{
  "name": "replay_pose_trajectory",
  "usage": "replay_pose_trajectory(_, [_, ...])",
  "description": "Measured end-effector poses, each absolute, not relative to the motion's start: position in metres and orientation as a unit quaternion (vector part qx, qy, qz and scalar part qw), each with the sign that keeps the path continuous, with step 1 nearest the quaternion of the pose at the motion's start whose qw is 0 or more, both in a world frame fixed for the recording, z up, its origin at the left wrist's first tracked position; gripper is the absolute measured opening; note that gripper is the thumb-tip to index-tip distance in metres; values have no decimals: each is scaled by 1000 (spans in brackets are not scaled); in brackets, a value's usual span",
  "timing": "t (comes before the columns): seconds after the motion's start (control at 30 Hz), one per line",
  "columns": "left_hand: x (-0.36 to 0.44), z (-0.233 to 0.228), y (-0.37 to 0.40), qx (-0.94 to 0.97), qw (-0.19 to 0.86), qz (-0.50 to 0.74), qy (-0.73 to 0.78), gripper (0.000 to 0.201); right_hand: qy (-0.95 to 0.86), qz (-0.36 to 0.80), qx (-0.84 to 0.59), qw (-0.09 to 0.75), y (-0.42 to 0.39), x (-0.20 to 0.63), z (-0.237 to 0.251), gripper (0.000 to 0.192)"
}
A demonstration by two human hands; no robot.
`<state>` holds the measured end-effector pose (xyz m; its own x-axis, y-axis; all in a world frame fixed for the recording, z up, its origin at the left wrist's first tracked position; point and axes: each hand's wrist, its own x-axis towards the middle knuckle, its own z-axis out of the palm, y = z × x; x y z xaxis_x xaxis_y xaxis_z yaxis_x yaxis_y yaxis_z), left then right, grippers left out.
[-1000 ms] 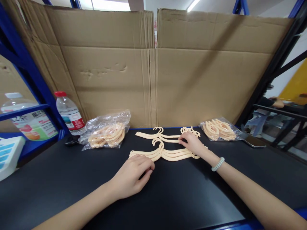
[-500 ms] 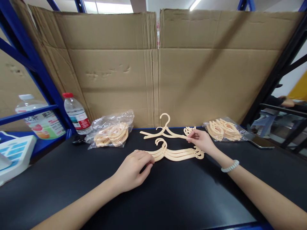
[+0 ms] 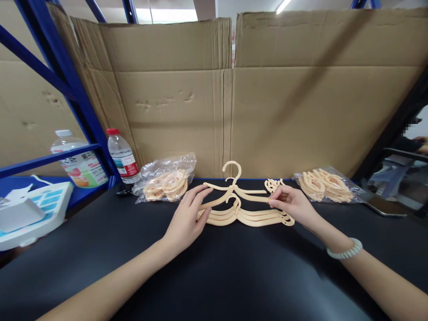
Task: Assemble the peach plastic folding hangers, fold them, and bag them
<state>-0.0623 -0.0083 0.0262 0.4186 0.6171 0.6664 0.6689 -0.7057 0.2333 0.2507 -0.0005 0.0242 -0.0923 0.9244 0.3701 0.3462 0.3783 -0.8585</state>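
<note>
A cream plastic hanger [image 3: 234,189] is lifted a little above the black table [image 3: 234,276], hook up. My right hand [image 3: 294,205] pinches its right arm. My left hand [image 3: 189,216] has its fingers spread against the hanger's left arm. Just below lies a stack of several matching hangers [image 3: 247,216] flat on the table. A few more small cream pieces [image 3: 274,183] lie behind my right hand.
A clear bag of hangers [image 3: 165,183] lies at the back left, another bag [image 3: 324,183] at the back right. A water bottle [image 3: 123,156] and a white box [image 3: 33,211] stand at the left by a blue rack. Cardboard walls the back. A phone [image 3: 384,206] lies at the right.
My right hand lifted one hanger off the table and brought it over the stack. My left hand left the stack's left end and rose to the lifted hanger's left arm.
</note>
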Motion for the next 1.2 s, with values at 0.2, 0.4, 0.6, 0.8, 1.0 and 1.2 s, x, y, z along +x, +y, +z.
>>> replay_pose_trajectory(0.2, [-64,14,-2,-849,-13,-364,-383,26,-703,292,-452,465,-5,247,27,31])
replay_pose_trajectory(0.4, [-63,14,-2,-835,-72,-365,-405,24,-705,322,-434,459,-2,255,30,33])
replay_pose_trajectory(0.6, [-61,10,-3,-837,-106,-349,-408,24,-703,101,-535,457,25,304,19,22])
replay_pose_trajectory(0.8, [-59,8,-4,-841,-117,-342,-402,24,-763,-55,-577,286,40,332,8,16])
replay_pose_trajectory(1.0, [-57,8,-2,-842,-120,-336,-403,24,-804,-93,-549,209,46,315,4,29])
replay_pose_trajectory(1.2, [-55,7,-3,-844,-128,-329,-403,23,-829,-98,-525,168,51,308,1,44])
